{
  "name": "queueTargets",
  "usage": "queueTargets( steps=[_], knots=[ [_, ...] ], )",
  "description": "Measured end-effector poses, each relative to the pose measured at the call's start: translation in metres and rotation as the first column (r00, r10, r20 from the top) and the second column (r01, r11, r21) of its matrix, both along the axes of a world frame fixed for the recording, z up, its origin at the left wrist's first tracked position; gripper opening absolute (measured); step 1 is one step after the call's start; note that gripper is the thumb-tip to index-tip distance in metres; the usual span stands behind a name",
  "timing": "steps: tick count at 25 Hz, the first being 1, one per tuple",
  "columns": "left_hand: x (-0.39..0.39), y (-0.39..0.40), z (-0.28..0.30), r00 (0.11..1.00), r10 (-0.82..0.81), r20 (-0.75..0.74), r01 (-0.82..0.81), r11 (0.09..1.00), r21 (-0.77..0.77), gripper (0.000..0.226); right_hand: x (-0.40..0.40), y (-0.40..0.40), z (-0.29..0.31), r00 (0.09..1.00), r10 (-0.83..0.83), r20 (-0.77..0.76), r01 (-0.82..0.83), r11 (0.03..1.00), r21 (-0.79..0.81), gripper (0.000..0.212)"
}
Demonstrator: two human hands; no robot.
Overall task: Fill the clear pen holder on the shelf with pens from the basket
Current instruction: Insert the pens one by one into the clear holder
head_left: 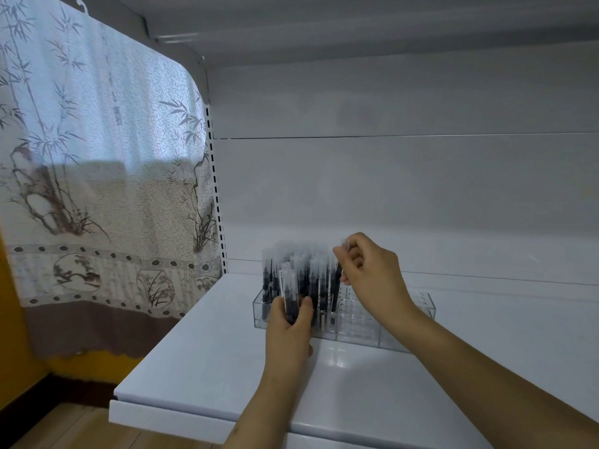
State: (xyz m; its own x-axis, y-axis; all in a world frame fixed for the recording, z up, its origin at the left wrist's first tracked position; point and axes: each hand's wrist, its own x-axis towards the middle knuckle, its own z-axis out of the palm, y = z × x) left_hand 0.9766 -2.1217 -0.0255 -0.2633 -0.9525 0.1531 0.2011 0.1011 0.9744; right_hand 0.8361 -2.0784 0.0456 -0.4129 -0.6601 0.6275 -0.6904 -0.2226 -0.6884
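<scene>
Pens [299, 280] stand packed in the left end of the clear pen holder [402, 322] on the shelf [201, 358]; light and slippery, I judge, best pinched near the cap. My left hand [290, 332] grips a bundle before it, my right hand [372, 273] pinches one above

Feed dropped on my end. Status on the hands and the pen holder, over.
Left hand grips a bundle of pens. Right hand pinches one pen over the holder. Clear pen holder: left part full, right slots empty. Nothing in the way.
</scene>
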Motion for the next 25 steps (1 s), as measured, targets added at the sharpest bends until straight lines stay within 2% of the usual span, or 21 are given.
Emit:
queueTargets(
  steps=[1,3,7,9,12,14,17,18,20,22,23,25],
  knots=[
    [0.000,0.001,0.001,1.000,-0.011,-0.012,0.011,1.000,0.002,0.008,0.001,-0.001,-0.002,0.999,0.006,-0.037,-0.005,0.999,0.047,0.018],
    [0.002,0.001,0.001,0.999,-0.026,-0.026,0.026,1.000,0.009,0.019,0.003,-0.003,-0.007,0.993,0.024,-0.114,-0.007,0.989,0.149,0.022],
    [0.002,0.003,0.000,0.996,-0.058,-0.064,0.060,0.998,0.024,0.014,0.001,-0.006,-0.016,0.979,-0.008,-0.203,0.061,0.965,0.255,0.033],
    [0.000,0.004,-0.001,0.987,-0.095,-0.132,0.099,0.995,0.025,0.005,0.001,-0.004,-0.015,0.972,-0.054,-0.227,0.110,0.965,0.240,0.033],
    [-0.002,0.005,-0.001,0.962,-0.190,-0.195,0.193,0.981,-0.005,0.011,0.002,0.006,-0.012,0.952,-0.171,-0.253,0.194,0.979,0.069,0.029],
    [-0.002,0.006,-0.001,0.961,-0.229,-0.157,0.218,0.972,-0.084,0.017,0.007,0.012,-0.009,0.953,-0.106,-0.282,0.119,0.992,0.030,0.027],
    [-0.002,0.007,0.000,0.955,-0.275,-0.115,0.258,0.955,-0.144,0.023,0.014,0.015,-0.014,0.929,0.040,-0.367,0.001,0.994,0.111,0.028],
    [-0.003,0.008,0.000,0.951,-0.288,-0.114,0.271,0.952,-0.144,0.023,0.015,0.015,-0.015,0.941,0.059,-0.332,-0.021,0.993,0.117,0.025],
    [-0.004,0.010,0.000,0.945,-0.302,-0.121,0.283,0.947,-0.153,0.024,0.014,0.020,-0.009,0.990,0.120,-0.075,-0.116,0.992,0.049,0.018],
    [-0.006,0.009,-0.002,0.948,-0.299,-0.110,0.280,0.946,-0.164,0.026,0.005,0.024,0.004,0.975,0.129,0.179,-0.101,0.982,-0.158,0.017],
    [-0.006,0.008,-0.002,0.948,-0.302,-0.103,0.284,0.945,-0.160,0.028,-0.003,0.024,0.011,0.969,0.087,0.231,-0.028,0.968,-0.249,0.020],
    [-0.004,0.008,-0.003,0.955,-0.290,-0.059,0.278,0.948,-0.153,0.028,-0.021,0.015,0.017,0.979,-0.008,0.205,0.067,0.958,-0.279,0.023]
  ],
)
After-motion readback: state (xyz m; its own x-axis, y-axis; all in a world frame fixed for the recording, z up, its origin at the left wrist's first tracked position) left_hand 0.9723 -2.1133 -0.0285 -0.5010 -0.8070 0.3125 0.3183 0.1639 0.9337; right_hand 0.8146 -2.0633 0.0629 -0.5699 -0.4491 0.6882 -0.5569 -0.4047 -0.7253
